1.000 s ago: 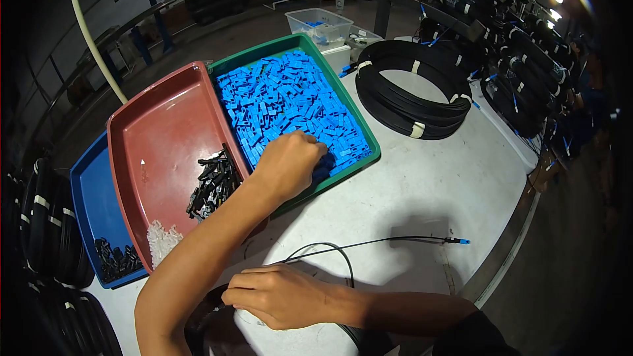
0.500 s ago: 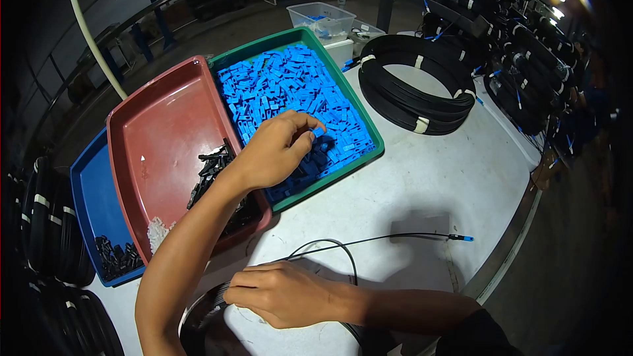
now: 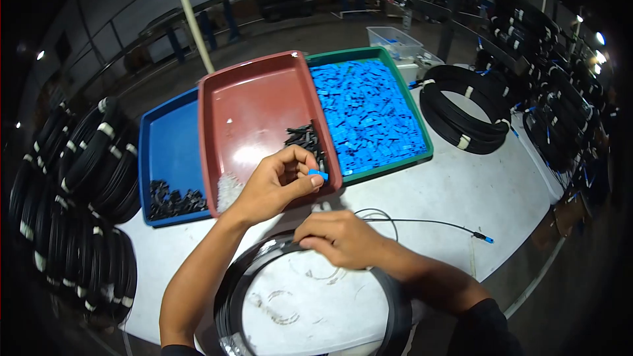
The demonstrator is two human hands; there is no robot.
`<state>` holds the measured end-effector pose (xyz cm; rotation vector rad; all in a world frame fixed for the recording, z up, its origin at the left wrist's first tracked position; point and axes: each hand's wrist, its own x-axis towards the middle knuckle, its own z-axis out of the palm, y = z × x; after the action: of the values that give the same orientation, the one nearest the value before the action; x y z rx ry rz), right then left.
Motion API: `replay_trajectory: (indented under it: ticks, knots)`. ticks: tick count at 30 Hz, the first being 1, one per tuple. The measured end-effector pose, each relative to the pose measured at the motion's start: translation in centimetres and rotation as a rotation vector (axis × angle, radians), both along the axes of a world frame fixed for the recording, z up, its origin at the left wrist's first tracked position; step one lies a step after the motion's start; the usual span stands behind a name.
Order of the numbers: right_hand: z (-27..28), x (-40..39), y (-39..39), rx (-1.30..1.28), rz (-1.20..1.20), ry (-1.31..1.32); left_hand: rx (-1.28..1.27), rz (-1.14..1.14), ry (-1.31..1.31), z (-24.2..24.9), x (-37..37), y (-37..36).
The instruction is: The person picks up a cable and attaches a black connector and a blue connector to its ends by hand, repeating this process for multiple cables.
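Note:
Between the thumb and fingers of my left hand (image 3: pixel 280 184) is a small blue plastic connector piece (image 3: pixel 318 175), held above the front edge of the red tray (image 3: pixel 254 102). My right hand (image 3: pixel 339 238) is closed on the far side of a black cable coil (image 3: pixel 227 290), which lies on the white table (image 3: pixel 455 191). Its fingertips and what else they may pinch are hidden. From beside this hand a thin black cable (image 3: pixel 428 221) runs right to a blue-tipped connector end (image 3: pixel 486 239).
A green tray (image 3: pixel 425 151) holds many blue pieces. Black parts (image 3: pixel 304 142) and white bits (image 3: pixel 229 191) lie in the red tray; more black parts sit in the blue tray (image 3: pixel 173 138). Another cable coil (image 3: pixel 438 125) rests at the back right. Stacked coils (image 3: pixel 79 250) stand left.
My left hand has come out of the green tray toward me with a blue connector piece. The view has shifted, showing more of the coil; my right hand stays at it.

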<state>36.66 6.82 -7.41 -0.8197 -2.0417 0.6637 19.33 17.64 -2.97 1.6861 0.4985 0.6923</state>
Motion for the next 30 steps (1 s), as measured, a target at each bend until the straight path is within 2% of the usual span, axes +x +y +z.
replay_trajectory:
  ticks: [2,5,8,10,14,16,18,20,30]
  knots:
    - [0.4,0.1,-0.1,-0.003,-0.012,-0.012,-0.091,0.046,-0.036,0.0,-2.2,-2.1]
    - [0.4,0.0,-0.2,-0.014,-0.021,-0.019,0.062,0.142,-0.168,-1.6,-5.3,-3.5]
    - [0.1,-0.1,-0.2,0.023,-0.047,-0.048,0.004,0.144,-0.217,-2.0,-7.8,-4.9]
    - [0.3,-0.2,-0.1,0.035,-0.035,-0.04,-0.083,0.223,-0.231,-2.3,-7.9,-6.0]
    - [0.7,-0.3,-0.1,0.023,-0.053,-0.038,0.001,0.331,-0.082,-4.2,-8.1,-6.5]
    - [0.3,-0.3,-0.1,0.041,-0.052,-0.051,0.153,0.343,0.003,-4.5,-8.3,-6.8]
    - [0.7,-0.4,-0.2,0.047,-0.05,-0.061,0.187,0.371,-0.019,-4.6,-8.2,-6.9]
    - [0.9,-0.5,-0.4,0.066,-0.051,-0.048,0.363,0.349,0.158,-3.7,-8.2,-7.2]
    - [1.0,-0.5,-0.7,0.182,-0.052,-0.077,0.436,0.343,0.105,-3.5,-7.8,-7.9]
